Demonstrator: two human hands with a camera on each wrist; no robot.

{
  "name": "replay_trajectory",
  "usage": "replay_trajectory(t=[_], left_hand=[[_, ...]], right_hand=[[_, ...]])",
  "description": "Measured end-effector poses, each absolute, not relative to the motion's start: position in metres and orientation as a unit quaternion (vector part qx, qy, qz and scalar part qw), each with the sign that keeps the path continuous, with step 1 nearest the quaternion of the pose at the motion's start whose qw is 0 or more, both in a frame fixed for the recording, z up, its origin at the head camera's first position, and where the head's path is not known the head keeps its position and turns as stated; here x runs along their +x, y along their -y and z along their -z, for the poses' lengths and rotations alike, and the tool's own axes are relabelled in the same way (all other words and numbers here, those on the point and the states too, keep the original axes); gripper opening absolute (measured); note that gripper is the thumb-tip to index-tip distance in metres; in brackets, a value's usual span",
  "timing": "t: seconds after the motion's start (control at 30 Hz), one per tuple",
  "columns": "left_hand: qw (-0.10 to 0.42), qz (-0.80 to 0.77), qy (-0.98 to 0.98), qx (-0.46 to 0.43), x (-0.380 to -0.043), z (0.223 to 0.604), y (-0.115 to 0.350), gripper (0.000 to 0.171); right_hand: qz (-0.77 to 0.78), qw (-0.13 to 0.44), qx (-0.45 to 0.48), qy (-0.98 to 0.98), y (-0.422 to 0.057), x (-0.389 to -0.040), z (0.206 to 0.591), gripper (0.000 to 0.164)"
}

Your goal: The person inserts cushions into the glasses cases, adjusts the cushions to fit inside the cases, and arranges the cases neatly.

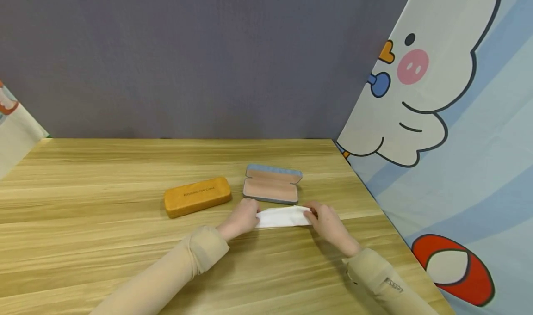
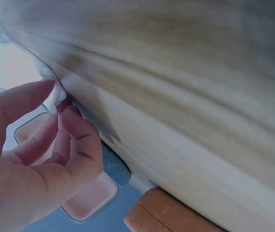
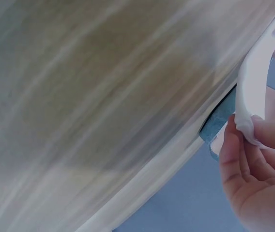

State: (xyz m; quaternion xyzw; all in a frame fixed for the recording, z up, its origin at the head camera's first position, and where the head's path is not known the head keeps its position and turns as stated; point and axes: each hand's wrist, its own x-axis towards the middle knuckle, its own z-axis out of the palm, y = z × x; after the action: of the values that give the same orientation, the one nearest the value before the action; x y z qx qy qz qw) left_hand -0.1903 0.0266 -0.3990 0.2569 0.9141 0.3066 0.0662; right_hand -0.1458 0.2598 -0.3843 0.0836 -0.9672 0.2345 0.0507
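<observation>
A folded white tissue or cloth (image 1: 283, 217) is stretched between both hands, low over the table; its exact material is hard to tell. My left hand (image 1: 244, 217) pinches its left end, thumb against curled fingers, as the left wrist view shows. At the other end my right hand (image 1: 328, 221) pinches the white strip between thumb and fingers (image 3: 232, 159). Just beyond the strip lies an open glasses case (image 1: 270, 190), blue-grey outside with a pinkish lining, its lid tilted back. Nothing is visible inside it.
A closed orange-yellow glasses case (image 1: 197, 197) with small printed lettering lies left of the open one. The wooden table (image 1: 104, 250) meets a dark grey panel (image 1: 187, 60) at its far edge. On the right hangs a cartoon-printed cloth (image 1: 458, 176).
</observation>
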Motion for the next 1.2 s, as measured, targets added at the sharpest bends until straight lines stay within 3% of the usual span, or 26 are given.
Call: replay_trajectory(t=[0.17,0.4,0.63,0.73,0.83,1.2], left_hand=[[0.064,-0.310,-0.912,0.261,-0.190,0.398,-0.027,0.016],[0.088,-0.351,-0.904,0.229,-0.195,0.392,-0.021,0.006],[0.114,-0.422,-0.880,0.185,-0.207,0.376,-0.009,0.003],[0.118,-0.432,-0.878,0.171,-0.212,0.373,-0.005,0.017],[0.104,-0.435,-0.879,0.166,-0.217,0.370,-0.002,0.025],[0.053,-0.436,-0.889,0.129,-0.229,0.364,-0.004,0.019]], right_hand=[[-0.234,0.053,0.093,0.966,-0.259,-0.145,0.384,0.020],[-0.241,0.053,0.100,0.964,-0.257,-0.148,0.380,0.015],[-0.249,0.055,0.100,0.962,-0.251,-0.159,0.374,0.022],[-0.254,0.051,0.098,0.961,-0.248,-0.165,0.371,0.025],[-0.261,0.052,0.096,0.959,-0.245,-0.171,0.368,0.025],[-0.281,0.067,0.098,0.952,-0.243,-0.193,0.369,0.027]])
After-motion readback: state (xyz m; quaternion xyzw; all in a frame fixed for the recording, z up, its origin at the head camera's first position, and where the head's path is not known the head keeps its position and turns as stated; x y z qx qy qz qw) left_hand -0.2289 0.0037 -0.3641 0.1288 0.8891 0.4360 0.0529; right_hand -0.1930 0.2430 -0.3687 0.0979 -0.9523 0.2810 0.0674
